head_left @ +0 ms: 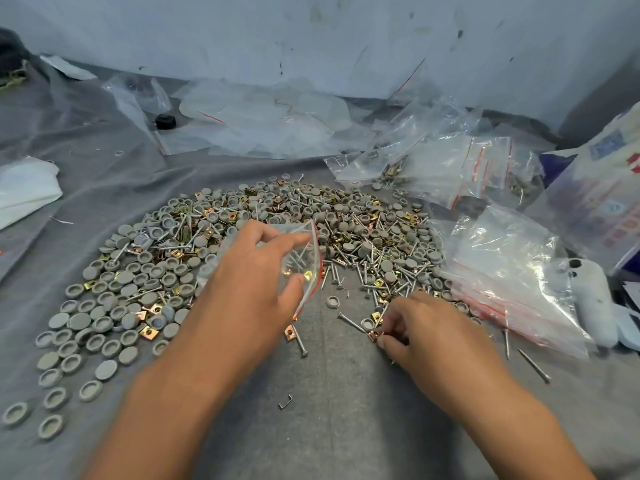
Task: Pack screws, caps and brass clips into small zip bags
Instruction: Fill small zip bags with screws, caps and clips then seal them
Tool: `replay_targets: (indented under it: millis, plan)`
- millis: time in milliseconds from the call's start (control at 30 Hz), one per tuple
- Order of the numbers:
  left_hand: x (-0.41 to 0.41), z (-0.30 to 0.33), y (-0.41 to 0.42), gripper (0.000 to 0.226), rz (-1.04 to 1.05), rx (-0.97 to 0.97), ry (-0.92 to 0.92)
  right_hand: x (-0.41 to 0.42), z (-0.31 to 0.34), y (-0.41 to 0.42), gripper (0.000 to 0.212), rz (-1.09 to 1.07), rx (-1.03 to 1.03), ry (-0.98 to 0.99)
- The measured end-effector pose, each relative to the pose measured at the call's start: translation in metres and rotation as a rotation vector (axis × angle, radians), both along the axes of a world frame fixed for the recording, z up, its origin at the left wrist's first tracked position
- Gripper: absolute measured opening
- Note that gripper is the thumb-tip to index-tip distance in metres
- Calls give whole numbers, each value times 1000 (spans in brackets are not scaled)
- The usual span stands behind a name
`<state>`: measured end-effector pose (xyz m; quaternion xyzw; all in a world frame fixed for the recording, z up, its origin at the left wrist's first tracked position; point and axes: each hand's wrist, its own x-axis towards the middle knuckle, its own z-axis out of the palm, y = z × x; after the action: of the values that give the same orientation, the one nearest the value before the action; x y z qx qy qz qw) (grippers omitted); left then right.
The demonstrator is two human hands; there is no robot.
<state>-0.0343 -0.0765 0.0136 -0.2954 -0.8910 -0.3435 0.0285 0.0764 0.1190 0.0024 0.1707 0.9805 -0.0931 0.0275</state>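
Observation:
A wide heap of grey round caps [121, 296], silver screws [349, 268] and brass clips [377, 206] covers the grey cloth. My left hand [252, 278] pinches a small clear zip bag [304, 261] with a red seal strip, held above the heap; a few screws and a brass clip show inside it. My right hand [419, 327] is at the heap's near right edge, its fingertips pinching a brass clip [373, 336] on the cloth. A loose clip and screw [294, 337] lie between the hands.
Stacks of clear zip bags [502, 282] lie to the right, and filled bags [460, 168] sit behind them. Crumpled plastic sheets [263, 123] and a black cap [165, 121] lie at the back. A white device [592, 299] rests at the far right. A bent staple [285, 401] lies near me.

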Motion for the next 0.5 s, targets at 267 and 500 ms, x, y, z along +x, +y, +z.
replay_targets:
  millis: [267,500]
  plan:
    - [1,2,2,54,4,26,-31,-4,3,-5,12,124,-16,-13]
    - [1,2,2,56,-13,48,-14,-11,-8,4,7,83,-163,180]
